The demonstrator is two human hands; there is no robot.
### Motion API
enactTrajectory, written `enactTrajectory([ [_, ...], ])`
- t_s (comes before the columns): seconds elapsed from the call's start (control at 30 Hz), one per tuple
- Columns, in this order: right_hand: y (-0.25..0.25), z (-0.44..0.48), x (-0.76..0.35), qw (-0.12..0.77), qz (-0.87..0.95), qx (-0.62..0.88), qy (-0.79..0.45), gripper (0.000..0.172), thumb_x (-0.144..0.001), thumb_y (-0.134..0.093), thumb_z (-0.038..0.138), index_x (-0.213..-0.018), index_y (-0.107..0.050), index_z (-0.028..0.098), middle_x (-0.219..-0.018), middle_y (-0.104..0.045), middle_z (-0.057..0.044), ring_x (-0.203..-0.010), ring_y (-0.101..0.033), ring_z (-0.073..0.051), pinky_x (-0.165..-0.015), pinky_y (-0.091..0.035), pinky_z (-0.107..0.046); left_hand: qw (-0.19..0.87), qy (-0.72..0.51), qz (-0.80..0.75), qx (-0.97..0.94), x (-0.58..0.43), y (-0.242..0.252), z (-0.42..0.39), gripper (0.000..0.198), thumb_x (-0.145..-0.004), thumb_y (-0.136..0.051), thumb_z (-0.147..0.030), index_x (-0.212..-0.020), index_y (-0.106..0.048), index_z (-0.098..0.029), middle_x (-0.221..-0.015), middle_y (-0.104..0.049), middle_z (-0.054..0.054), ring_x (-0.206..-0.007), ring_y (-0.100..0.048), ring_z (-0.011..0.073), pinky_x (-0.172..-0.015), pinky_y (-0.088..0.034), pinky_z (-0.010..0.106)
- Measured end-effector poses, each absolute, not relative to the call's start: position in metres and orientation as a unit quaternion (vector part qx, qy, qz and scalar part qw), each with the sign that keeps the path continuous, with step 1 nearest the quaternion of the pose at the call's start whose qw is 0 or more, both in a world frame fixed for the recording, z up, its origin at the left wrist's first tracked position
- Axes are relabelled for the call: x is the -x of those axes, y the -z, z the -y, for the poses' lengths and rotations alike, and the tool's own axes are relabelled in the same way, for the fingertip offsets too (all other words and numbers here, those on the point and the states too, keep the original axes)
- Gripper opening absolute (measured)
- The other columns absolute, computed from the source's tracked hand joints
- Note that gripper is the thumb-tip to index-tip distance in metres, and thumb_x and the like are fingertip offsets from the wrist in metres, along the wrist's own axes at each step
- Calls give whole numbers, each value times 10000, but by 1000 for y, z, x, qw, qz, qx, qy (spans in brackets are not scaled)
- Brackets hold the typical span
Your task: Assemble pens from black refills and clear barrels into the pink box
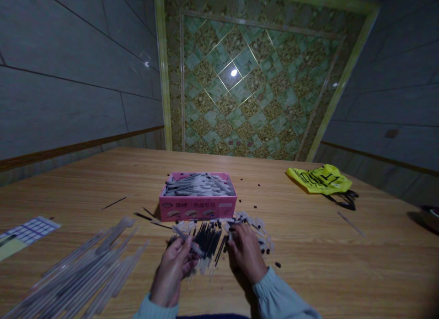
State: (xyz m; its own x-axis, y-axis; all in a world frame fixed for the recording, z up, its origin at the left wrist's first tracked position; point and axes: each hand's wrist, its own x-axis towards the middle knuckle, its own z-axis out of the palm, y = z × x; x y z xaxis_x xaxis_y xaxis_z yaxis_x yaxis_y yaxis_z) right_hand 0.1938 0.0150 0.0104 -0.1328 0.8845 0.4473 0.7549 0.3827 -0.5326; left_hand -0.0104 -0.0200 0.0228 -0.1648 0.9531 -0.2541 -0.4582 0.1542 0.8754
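My left hand (177,267) is closed around a translucent pen barrel (188,240), which slants across the fingers. Beneath and beyond it lies a bunch of dark, thin pen refills (208,239) on the table. Over a scattered pile of clear pen caps (257,225) and small black plugs, my right hand (247,251) reaches down with its fingers bent together. What its fingertips pinch is too small and blurred to make out. A pink box (198,208) stands just beyond both hands, filled with pens (195,185) lying flat.
Long clear tubes (78,273) lie fanned out at the left on the wooden table (308,264). Past them is a checked card (37,229). A yellow bag (320,179) with black straps rests at the far right. A dark object (427,216) is at the right edge.
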Motion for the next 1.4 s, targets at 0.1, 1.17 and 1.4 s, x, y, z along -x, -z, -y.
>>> enactTrajectory([
  [0.1, -10, -10, -184, 469, 689, 504, -228, 319, -808, -524, 172, -1126, -555, 173, -1009, -647, -85, -910, -591, -222, -800, -466, -338, 595, -594, -477, -258, 10, -23, 20, 316, -686, -733, -342, -891, -603, -141, -694, -688, 26, -521, -601, 86, -458, -475, 165],
  [1.17, -34, -20, -240, 149, 697, 701, 18, 164, -782, -555, 152, -832, -696, 220, -870, -685, -59, -806, -632, -207, -594, -319, -264, 594, -588, -479, -267, 9, -19, 19, 331, -642, -756, -376, -842, -627, -147, -677, -699, 36, -488, -599, 86, -413, -455, 154],
  [1.4, -31, -20, -243, 124, 698, 706, 7, 164, -776, -565, 173, -827, -710, 230, -851, -711, -80, -812, -651, -233, -590, -326, -270, 592, -593, -476, -266, 9, -20, 19, 320, -630, -768, -355, -834, -630, -150, -653, -686, 22, -496, -598, 87, -438, -482, 163],
])
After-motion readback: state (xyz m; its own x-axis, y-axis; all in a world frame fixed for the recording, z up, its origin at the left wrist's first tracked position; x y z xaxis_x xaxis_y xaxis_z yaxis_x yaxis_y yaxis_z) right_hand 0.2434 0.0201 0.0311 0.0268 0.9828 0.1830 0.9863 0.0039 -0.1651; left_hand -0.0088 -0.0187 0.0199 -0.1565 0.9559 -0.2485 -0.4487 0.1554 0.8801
